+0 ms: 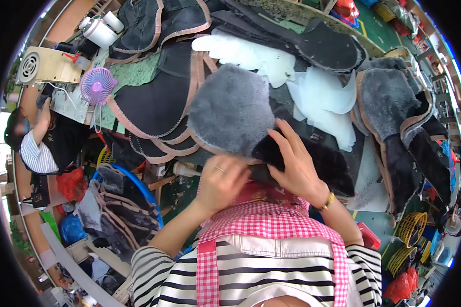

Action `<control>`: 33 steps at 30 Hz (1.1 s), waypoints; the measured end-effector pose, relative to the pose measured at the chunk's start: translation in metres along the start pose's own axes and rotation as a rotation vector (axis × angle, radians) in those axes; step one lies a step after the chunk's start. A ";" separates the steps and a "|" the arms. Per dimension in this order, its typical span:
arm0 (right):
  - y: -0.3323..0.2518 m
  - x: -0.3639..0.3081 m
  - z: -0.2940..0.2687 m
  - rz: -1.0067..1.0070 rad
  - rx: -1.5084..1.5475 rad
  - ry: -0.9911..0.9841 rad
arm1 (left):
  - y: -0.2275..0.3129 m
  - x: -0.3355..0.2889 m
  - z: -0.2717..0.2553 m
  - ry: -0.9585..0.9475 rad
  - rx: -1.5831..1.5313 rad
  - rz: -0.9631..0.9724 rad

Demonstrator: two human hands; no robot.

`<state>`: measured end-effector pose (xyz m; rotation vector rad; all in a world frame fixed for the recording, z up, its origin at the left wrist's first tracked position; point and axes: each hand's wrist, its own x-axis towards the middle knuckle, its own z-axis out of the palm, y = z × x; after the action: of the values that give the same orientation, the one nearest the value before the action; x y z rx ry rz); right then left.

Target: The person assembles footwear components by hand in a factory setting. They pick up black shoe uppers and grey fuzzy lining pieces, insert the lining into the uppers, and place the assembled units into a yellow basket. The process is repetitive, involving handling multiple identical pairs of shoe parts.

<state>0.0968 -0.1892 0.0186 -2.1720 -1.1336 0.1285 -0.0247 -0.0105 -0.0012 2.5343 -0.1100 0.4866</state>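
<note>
Fan [97, 85] left of fleece piece [231, 108], white sheets [322, 100] right.

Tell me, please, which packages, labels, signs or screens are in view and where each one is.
No labels, signs or screens can be made out.
Red bags: left, below the table edge, crumpled plastic.
Blue bag: lower left, shiny, bulging.
White rolls: top left, cylinders, possibly wrapped.

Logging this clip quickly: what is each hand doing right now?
Left hand: closed, pinching the lower edge of the grey fleece piece.
Right hand: fingers spread, pressing on the black fur piece, partly gripping it.
</note>
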 end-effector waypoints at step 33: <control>0.013 0.016 0.006 -0.312 -0.275 -0.479 | -0.078 0.071 -0.023 0.020 0.441 -0.439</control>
<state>0.1135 -0.1795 0.0094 -2.2272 -1.8405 0.3891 0.0475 0.0695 0.0034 2.8555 0.6126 0.3879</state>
